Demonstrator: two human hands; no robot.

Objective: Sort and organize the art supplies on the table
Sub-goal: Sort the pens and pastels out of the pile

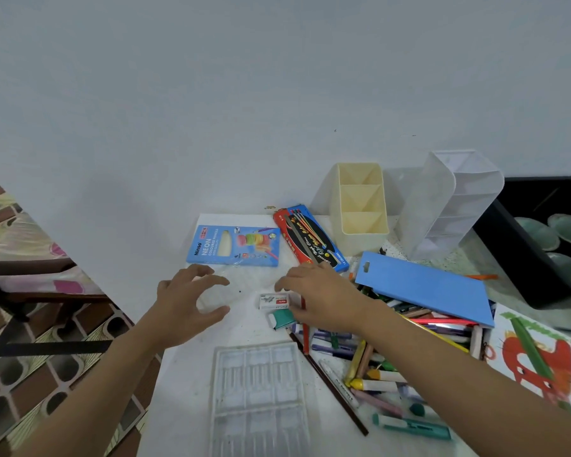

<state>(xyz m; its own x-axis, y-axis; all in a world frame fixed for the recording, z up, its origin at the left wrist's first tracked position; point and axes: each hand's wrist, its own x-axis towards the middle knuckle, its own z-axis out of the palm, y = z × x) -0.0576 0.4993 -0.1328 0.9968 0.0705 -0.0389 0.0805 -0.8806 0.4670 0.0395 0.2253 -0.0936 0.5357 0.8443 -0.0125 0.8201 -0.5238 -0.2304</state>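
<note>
Reaches in with the right hand [314,296] over a small white box [272,301] on the white table [185,374]. Fingertips just past its far edge, thumb by its near right corner, bracketing it; cannot tell whether touching. Red label there, print too small to read. Hovers with the left hand [187,300] off to the box's left, fingers spread wide and curved, holding nothing. Just beyond both hands, reads "Ninso NEON COLOURED PENCILS" on a blue pack [233,245] and "12 COLOURS" on the red-and-black pack [310,240] beside it. Right of the wrist, a heap of crayons [373,384] partly under a blue card [426,288].
</note>
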